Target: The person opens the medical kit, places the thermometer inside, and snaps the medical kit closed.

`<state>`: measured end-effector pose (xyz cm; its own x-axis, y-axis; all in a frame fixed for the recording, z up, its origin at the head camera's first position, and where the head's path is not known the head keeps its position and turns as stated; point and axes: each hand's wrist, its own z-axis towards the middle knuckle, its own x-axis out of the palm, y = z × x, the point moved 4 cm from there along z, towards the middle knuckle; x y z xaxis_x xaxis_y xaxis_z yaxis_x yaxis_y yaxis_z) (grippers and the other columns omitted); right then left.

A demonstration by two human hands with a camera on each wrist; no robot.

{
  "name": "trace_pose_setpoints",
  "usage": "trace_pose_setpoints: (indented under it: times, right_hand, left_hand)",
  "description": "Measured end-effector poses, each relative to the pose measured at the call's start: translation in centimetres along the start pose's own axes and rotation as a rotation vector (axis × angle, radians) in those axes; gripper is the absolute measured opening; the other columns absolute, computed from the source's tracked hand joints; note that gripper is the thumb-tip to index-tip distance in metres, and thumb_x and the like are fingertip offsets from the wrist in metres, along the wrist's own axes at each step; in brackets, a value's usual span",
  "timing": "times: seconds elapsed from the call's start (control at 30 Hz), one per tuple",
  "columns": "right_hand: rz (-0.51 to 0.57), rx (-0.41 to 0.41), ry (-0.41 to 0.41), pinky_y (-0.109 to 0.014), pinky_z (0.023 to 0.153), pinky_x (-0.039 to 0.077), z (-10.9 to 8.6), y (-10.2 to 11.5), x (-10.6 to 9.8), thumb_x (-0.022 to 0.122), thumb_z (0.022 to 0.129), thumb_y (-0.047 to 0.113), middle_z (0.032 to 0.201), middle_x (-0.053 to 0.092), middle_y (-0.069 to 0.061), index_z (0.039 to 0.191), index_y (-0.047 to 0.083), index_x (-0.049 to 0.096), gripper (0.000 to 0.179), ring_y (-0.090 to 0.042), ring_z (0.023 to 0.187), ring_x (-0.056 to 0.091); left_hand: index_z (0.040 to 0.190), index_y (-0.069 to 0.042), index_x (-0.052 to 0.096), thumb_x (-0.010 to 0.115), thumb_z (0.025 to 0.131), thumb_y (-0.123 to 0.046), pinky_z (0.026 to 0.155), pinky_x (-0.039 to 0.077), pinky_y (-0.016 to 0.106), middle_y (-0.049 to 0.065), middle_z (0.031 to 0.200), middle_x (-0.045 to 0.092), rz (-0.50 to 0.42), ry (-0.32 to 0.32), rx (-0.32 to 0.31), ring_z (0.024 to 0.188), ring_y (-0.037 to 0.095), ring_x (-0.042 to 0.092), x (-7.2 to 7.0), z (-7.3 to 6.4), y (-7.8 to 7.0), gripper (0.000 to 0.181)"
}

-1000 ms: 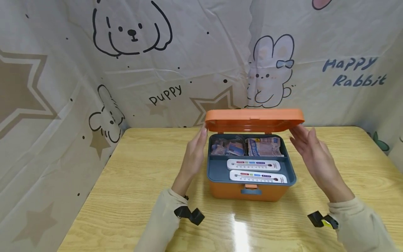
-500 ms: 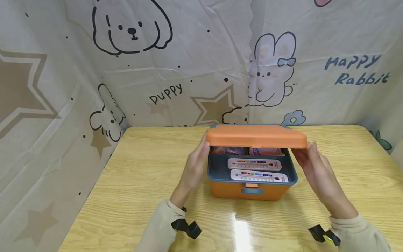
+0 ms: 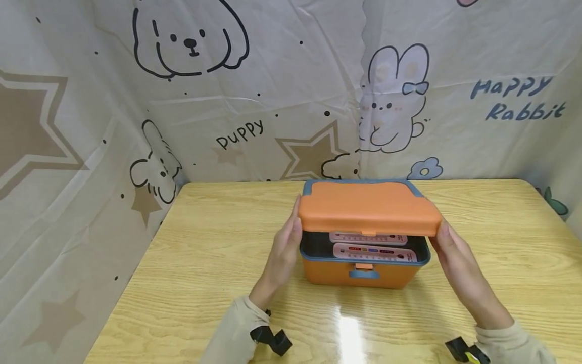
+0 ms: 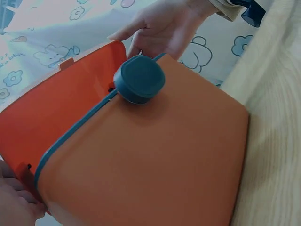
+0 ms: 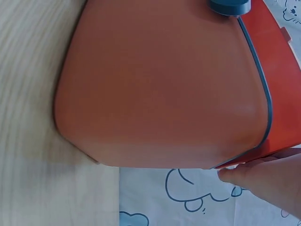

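Note:
An orange box [image 3: 332, 275] with a blue rim stands on the table, its hinged orange lid [image 3: 368, 212] tilted partway down over it. My left hand [image 3: 283, 247] holds the lid's left side, thumb at the front corner. At the opposite side, my right hand [image 3: 459, 263] holds the lid's right front corner. Through the front gap show two white thermometers, the front one [image 3: 373, 252] more fully than the rear one [image 3: 368, 238]. The compartments at the back are hidden by the lid. A blue latch [image 4: 139, 79] sticks out from the box front in the left wrist view.
The wooden table [image 3: 218, 242] extends on both sides of the box. Behind it hangs a pale cloth [image 3: 254, 101] printed with cartoon animals and stars. Black wrist devices [image 3: 273, 339] sit at both sleeve cuffs.
Both hands have brought the lid forward and down from nearly upright. It now covers the rear compartments and part of the rear thermometer. The box stays in place.

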<state>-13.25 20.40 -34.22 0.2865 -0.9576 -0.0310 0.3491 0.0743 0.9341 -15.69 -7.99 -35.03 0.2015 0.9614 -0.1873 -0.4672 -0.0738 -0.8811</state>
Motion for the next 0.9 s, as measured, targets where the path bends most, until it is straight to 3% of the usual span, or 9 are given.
trace_pose_setpoints:
  times: [0.27,0.4,0.6,0.9]
  right_hand:
    - [0.012,-0.038,0.039,-0.016,0.114,0.011,-0.7,-0.5,0.3,0.013,0.107,0.013,0.162,-0.002,-0.012,0.155,0.007,0.005,0.049,-0.017,0.148,-0.003]
    - [0.019,-0.031,0.043,-0.014,0.112,0.014,-0.9,-0.8,0.4,0.012,0.107,0.015,0.162,-0.002,-0.013,0.155,0.007,0.004,0.049,-0.015,0.148,-0.001]
    - [0.024,0.017,0.003,-0.012,0.109,0.02,-1.1,-1.3,0.5,0.014,0.108,0.016,0.162,0.001,-0.01,0.156,0.01,0.007,0.049,-0.012,0.147,0.003]
    - [0.012,0.074,-0.044,-0.011,0.107,0.024,-1.7,-2.0,0.4,0.016,0.108,0.017,0.162,0.004,-0.011,0.156,0.01,0.011,0.049,-0.009,0.145,0.012]
  left_hand:
    - [0.154,-0.003,0.008,0.02,0.107,-0.035,0.117,0.011,0.03,0.007,0.16,0.012,-0.028,-0.017,-0.002,0.147,0.017,0.011,0.6,-0.8,0.6,0.059]
    - [0.154,-0.003,0.009,0.02,0.107,-0.03,0.117,0.011,0.031,0.01,0.16,0.012,-0.049,-0.025,0.007,0.147,0.018,0.011,0.8,-1.2,0.9,0.055]
    - [0.155,-0.008,0.008,0.021,0.107,-0.029,0.117,0.01,0.032,0.005,0.161,0.009,-0.06,-0.029,-0.006,0.147,0.018,0.009,1.0,-1.7,1.6,0.054]
    - [0.154,-0.005,0.007,0.025,0.107,-0.024,0.117,0.011,0.03,0.005,0.161,0.007,-0.045,-0.053,-0.029,0.147,0.018,0.008,1.5,-2.3,1.8,0.054]
